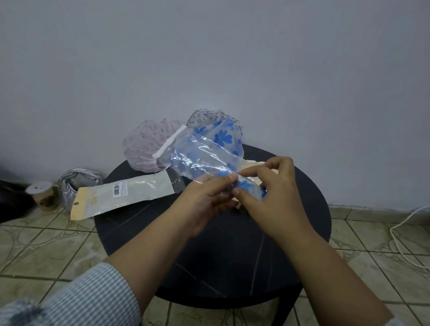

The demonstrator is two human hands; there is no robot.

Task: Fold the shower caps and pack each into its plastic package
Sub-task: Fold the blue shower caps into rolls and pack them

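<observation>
Round black table (pixel 139 223), hands (pixel 234 196) pinching blue-flowered cap (pixel 223 138) inside clear package (pixel 196 156)

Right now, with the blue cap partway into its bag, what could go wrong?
Much of the blue flowered cap still bulges outside the clear bag, so forcing it in may split the thin plastic. Both hands work at one end of the bag, so the cap could slide back out. The empty package overhangs the table edge and might get knocked to the floor.

Both hands meet over the round black table (pixel 306 218). The left hand (pixel 206 200) and right hand (pixel 270 191) pinch a blue-flowered shower cap (pixel 225 138) partly inside a clear plastic package (pixel 196 156). An empty package (pixel 121 195) lies left of the left hand.
</observation>
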